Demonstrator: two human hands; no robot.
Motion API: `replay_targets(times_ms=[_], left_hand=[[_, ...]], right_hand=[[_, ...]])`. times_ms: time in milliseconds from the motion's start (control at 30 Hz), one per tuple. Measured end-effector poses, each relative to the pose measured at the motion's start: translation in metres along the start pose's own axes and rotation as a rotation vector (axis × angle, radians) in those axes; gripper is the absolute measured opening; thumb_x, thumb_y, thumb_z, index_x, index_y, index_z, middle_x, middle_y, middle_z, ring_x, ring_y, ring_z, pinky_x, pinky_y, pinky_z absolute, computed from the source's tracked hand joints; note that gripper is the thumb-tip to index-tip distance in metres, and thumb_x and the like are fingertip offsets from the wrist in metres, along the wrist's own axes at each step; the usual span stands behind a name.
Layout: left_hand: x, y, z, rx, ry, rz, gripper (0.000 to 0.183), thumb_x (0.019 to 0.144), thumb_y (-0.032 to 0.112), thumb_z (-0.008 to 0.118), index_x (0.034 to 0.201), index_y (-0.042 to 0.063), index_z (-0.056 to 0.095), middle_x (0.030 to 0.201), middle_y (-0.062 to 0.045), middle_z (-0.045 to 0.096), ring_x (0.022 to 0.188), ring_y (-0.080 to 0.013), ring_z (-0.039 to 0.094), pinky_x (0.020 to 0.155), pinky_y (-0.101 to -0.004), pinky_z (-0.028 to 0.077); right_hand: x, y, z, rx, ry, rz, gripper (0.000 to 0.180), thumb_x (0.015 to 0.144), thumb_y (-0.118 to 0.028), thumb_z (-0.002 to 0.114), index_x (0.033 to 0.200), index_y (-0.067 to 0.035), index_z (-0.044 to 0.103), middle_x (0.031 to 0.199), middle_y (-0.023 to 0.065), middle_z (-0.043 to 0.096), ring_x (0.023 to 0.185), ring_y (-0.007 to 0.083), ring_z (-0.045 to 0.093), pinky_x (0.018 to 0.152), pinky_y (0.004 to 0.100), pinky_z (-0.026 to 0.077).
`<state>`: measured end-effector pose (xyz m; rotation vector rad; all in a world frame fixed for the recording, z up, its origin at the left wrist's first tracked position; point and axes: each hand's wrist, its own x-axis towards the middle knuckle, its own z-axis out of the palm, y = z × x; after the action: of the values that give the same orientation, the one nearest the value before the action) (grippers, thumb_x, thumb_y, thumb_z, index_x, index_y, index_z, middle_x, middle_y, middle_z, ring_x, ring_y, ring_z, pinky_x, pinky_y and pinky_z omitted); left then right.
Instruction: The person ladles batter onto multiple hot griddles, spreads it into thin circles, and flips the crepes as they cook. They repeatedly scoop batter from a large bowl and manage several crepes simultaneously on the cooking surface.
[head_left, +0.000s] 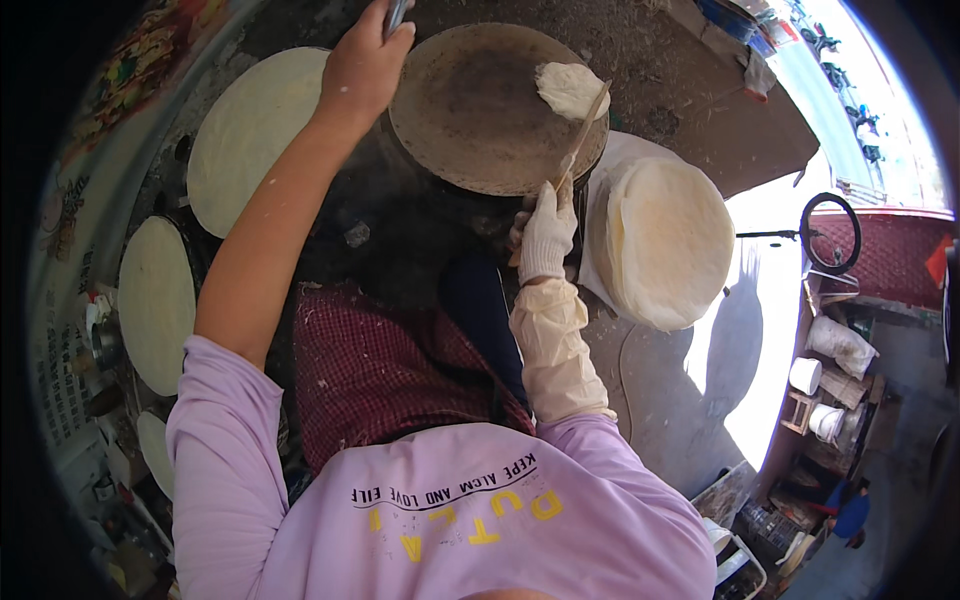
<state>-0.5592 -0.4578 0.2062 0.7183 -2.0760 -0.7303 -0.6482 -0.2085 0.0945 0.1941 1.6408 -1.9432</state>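
A bare round griddle (480, 105) lies at the top centre, with a lump of pale dough (566, 90) at its right rim. My right hand (547, 225), in a white knit glove, grips a thin wooden spatula (581, 135), whose far end meets the dough. Left of the griddle, my bare left hand (371, 67) is closed around a metal handle (395, 15), the rest of which is out of view. Thin round flatbreads lie in a stack (667, 240) on a white sheet beside my right hand.
Another griddle at the left bears a thin sheet of batter or dough (255, 142), and a second such round (156, 304) lies below it. A cardboard sheet (720, 112) extends behind the flatbread stack. White buckets (805, 375) stand at the far right, with a person (851, 510) nearby.
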Motion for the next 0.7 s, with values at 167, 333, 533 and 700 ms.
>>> replay_targets(times_ms=[167,333,533,700], left_hand=[[-0.059,0.037,-0.012,-0.589,-0.275,-0.761,0.034,0.09,0.031,0.069,0.108,0.003,0.063,0.058,0.007,0.042,0.046,-0.0044,0.039,0.044,-0.0218,0.031],[-0.167,0.017,-0.049,-0.654,-0.217,-0.948,0.024,0.091,0.015,0.062,0.111,0.001,0.065,0.056,0.005,0.044,0.045,-0.0058,0.041,0.043,-0.0226,0.034],[-0.335,-0.025,-0.136,-0.023,-0.145,-0.936,0.02,0.087,0.006,0.056,0.101,0.003,0.071,0.061,-0.001,0.054,0.055,-0.0091,0.053,0.053,-0.0269,0.043],[-0.427,-0.031,-0.169,0.202,-0.162,-0.858,0.02,0.083,0.006,0.059,0.099,0.004,0.07,0.082,-0.008,0.065,0.07,-0.0192,0.062,0.067,-0.0325,0.049]], right_hand=[[0.066,-0.021,0.061,-0.385,0.032,-0.228,0.049,0.093,-0.027,0.057,0.14,-0.014,0.052,0.093,0.0125,0.065,0.075,0.0222,0.063,0.065,0.0328,0.048],[0.067,-0.036,0.017,-0.728,-0.269,-0.437,0.052,0.089,-0.031,0.06,0.135,-0.006,0.057,0.116,0.0205,0.068,0.111,0.0304,0.065,0.093,0.0344,0.048],[0.022,-0.017,-0.091,-1.21,0.06,-0.543,0.055,0.096,-0.035,0.053,0.142,-0.005,0.047,0.126,0.0271,0.06,0.112,0.0406,0.061,0.094,0.0454,0.049],[0.02,-0.019,-0.061,-1.514,0.144,-0.398,0.057,0.098,-0.039,0.047,0.149,-0.015,0.035,0.103,0.0302,0.066,0.096,0.0459,0.064,0.082,0.0536,0.051]])
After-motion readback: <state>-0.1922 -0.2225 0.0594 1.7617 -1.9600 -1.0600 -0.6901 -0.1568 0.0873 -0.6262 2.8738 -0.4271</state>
